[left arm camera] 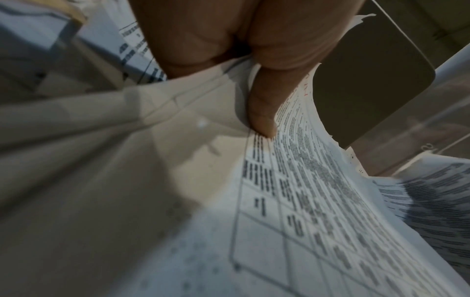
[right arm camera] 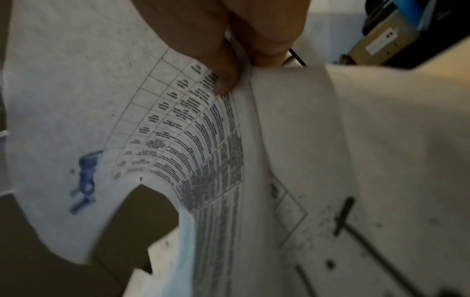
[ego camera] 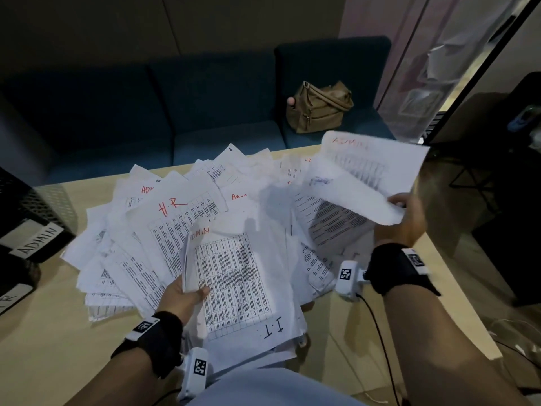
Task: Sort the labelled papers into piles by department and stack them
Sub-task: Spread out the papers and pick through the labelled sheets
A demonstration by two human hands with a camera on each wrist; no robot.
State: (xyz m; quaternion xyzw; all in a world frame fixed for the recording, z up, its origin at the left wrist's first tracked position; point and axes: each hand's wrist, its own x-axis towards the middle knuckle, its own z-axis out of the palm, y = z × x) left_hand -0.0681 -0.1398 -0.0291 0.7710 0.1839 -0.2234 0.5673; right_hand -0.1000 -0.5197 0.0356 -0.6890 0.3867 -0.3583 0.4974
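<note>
Most white printed sheets (ego camera: 181,230) are left fanned unsorted across the pale wooden table (ego camera: 44,347). An ADMIN-marked sheet (ego camera: 366,177) is pinched above its far right by the right hand (ego camera: 407,218); another ADMIN sheet (ego camera: 231,276) is gripped near its front edge by the left hand (ego camera: 183,297).

Scattered papers (ego camera: 181,230) cover the table (ego camera: 52,332); its near-left corner lies bare.
</note>
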